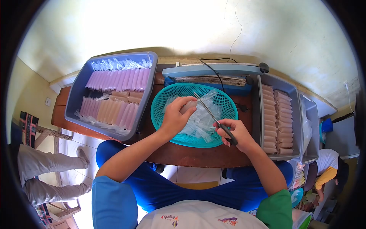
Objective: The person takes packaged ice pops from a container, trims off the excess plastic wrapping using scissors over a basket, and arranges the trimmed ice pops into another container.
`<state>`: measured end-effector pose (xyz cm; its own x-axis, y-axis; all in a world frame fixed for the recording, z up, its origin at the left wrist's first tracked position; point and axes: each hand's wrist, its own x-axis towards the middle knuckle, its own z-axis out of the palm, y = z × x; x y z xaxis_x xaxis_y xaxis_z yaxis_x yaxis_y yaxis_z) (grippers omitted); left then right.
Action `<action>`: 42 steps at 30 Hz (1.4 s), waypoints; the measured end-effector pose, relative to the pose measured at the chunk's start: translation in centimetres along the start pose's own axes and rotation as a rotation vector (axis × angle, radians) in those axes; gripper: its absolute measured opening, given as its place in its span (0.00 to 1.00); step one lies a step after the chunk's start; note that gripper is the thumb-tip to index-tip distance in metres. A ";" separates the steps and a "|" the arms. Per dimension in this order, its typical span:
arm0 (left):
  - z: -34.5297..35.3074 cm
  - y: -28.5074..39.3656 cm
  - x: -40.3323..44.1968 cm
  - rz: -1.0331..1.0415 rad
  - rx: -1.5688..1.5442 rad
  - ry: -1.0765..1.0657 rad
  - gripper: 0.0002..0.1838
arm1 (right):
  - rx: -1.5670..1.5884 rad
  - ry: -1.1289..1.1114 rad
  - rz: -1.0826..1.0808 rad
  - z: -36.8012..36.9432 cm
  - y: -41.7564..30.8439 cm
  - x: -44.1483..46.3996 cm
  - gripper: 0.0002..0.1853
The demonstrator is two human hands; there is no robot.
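Note:
My right hand (236, 135) grips scissors (207, 109) by their black handles, the metal blades pointing up and left over a turquoise plastic basket (157, 122). My left hand (177, 116) hovers above the basket's left side, close to the blade tips. Its thumb and forefinger are apart, and I see nothing clearly held between them. Inside the basket lies a loose heap of clear plastic pieces (196, 128), partly hidden by both hands. The basket stands on a brown wooden table (179, 155).
At left, a grey-blue tub (138, 122) holds rows of pink and tan filled packets. On the right, another tub (291, 86) contains tan packets. Behind the basket sits a blue bar-shaped device (213, 70) with a black cable. Other people (49, 171) are at both sides.

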<state>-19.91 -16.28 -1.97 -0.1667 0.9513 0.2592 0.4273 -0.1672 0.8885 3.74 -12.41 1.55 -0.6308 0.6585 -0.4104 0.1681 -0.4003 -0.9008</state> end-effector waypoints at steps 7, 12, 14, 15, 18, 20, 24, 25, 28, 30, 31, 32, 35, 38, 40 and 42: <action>0.2 0.1 0.0 0.021 0.032 -0.007 0.14 | -0.009 -0.003 -0.003 0.0 0.3 0.1 0.25; 0.2 0.4 -0.1 0.047 0.073 -0.026 0.14 | -0.021 0.000 -0.005 0.0 0.6 0.2 0.26; 0.1 0.6 -0.1 0.030 0.082 -0.040 0.14 | -0.021 0.001 -0.001 0.0 0.7 0.2 0.25; 0.1 0.6 -0.1 0.015 0.090 -0.052 0.13 | -0.020 0.002 0.000 0.0 0.7 0.2 0.25; 0.2 0.2 -0.1 0.045 0.111 -0.057 0.13 | -0.026 0.008 -0.004 0.1 0.8 0.2 0.26; 0.3 0.1 -0.2 0.055 0.109 -0.059 0.13 | -0.010 0.010 -0.005 0.2 0.6 0.1 0.26; 0.4 0.1 -0.2 0.066 0.104 -0.072 0.13 | -0.003 0.015 -0.008 0.1 1.0 0.2 0.26; 0.4 0.1 -0.2 0.066 0.104 -0.072 0.13 | -0.003 0.018 -0.005 0.0 1.0 0.2 0.26; 0.4 0.0 -0.3 0.054 0.101 -0.080 0.13 | -0.009 0.026 0.001 0.0 1.2 0.2 0.26; 0.4 0.0 -0.3 0.048 0.095 -0.084 0.13 | -0.015 0.032 0.003 0.0 1.3 0.2 0.26; 0.4 0.0 -0.2 0.048 0.096 -0.084 0.13 | -0.012 0.029 0.003 0.0 1.3 0.2 0.26; 0.4 0.0 -0.2 0.040 0.099 -0.089 0.13 | -0.008 0.026 0.004 0.0 1.3 0.2 0.26; 0.5 -0.3 -0.2 0.031 0.099 -0.102 0.13 | -0.009 0.021 0.011 0.1 1.2 0.2 0.25; 0.5 -0.4 -0.3 0.030 0.093 -0.110 0.13 | -0.008 0.019 0.007 0.1 1.3 0.2 0.25; 0.5 -0.4 -0.3 0.027 0.091 -0.113 0.13 | -0.004 0.027 0.009 0.1 1.2 0.2 0.25; 0.5 -0.5 -0.3 0.045 0.091 -0.103 0.13 | 0.000 0.034 0.011 0.0 1.3 0.2 0.25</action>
<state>-19.62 -16.31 -2.63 -0.0554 0.9656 0.2539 0.5121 -0.1908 0.8375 3.79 -12.81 0.34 -0.6027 0.6756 -0.4247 0.1744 -0.4078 -0.8963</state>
